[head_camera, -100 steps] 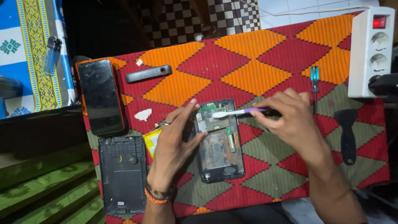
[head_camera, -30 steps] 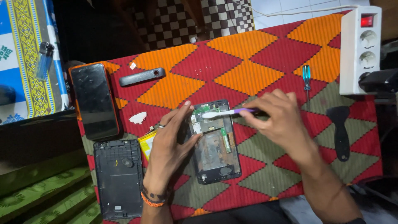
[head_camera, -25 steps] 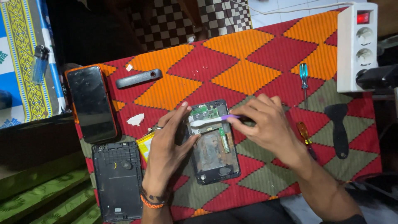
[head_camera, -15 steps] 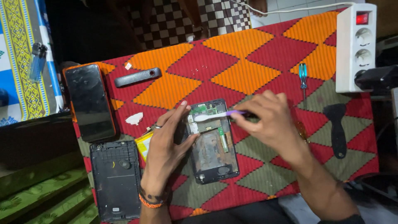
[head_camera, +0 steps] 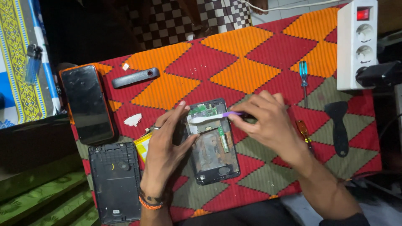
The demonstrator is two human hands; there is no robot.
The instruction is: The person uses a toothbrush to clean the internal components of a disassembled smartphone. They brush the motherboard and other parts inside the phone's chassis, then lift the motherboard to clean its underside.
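An opened phone (head_camera: pixel 211 144) lies back-up on the patterned cloth, its green circuit board showing near the top. My left hand (head_camera: pixel 165 144) steadies its left edge, thumb and forefinger against the frame. My right hand (head_camera: pixel 268 121) pinches a small brush with a purple handle and white bristle end (head_camera: pixel 209 118), whose tip rests across the board's upper part. A yellow battery (head_camera: pixel 143 145) peeks out under my left hand.
A black phone back cover (head_camera: pixel 115 180) and a dark screen in an orange frame (head_camera: pixel 87 102) lie left. A grey strip (head_camera: pixel 135 77) sits behind. Right are a blue screwdriver (head_camera: pixel 304 77), an orange screwdriver (head_camera: pixel 304 130), a black scraper (head_camera: pixel 338 125) and a white power strip (head_camera: pixel 356 42).
The brush has swept back and forth a little across the top of the board. My left hand has stayed on the phone's edge; the view drifted slightly.
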